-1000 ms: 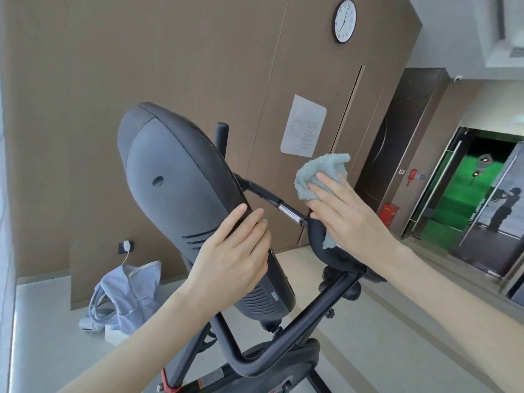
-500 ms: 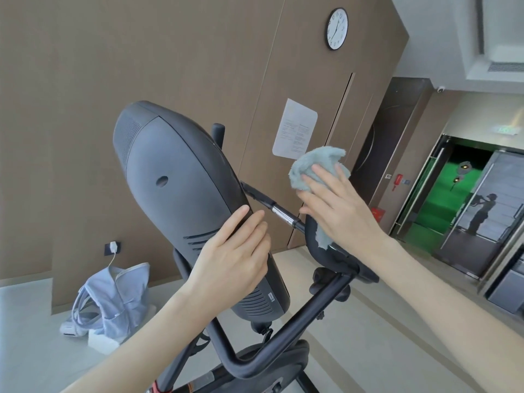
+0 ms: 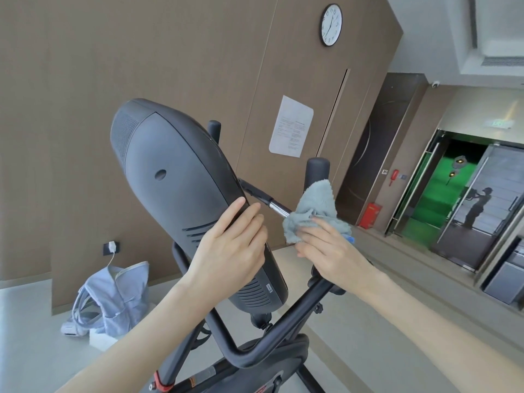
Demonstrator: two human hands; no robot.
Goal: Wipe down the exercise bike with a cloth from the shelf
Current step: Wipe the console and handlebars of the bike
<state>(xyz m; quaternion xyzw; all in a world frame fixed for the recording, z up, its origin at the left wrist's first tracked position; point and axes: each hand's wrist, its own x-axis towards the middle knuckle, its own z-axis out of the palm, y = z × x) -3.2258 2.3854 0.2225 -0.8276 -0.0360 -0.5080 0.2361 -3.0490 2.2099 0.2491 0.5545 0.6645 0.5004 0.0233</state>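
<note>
Mid-wipe: right hand (image 3: 331, 251) clutched cloth (image 3: 317, 205) on handlebar (image 3: 317, 168); left hand (image 3: 229, 251) fingers flat, steadying console (image 3: 175, 171). Next, probably: rub along bar.

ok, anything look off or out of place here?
Only the light-blue fabric bundle slumped on the floor by the wall, below a plugged-in charger. The bike looks intact, nothing spilled; the cloth sits on the handlebar under the right hand.
</note>
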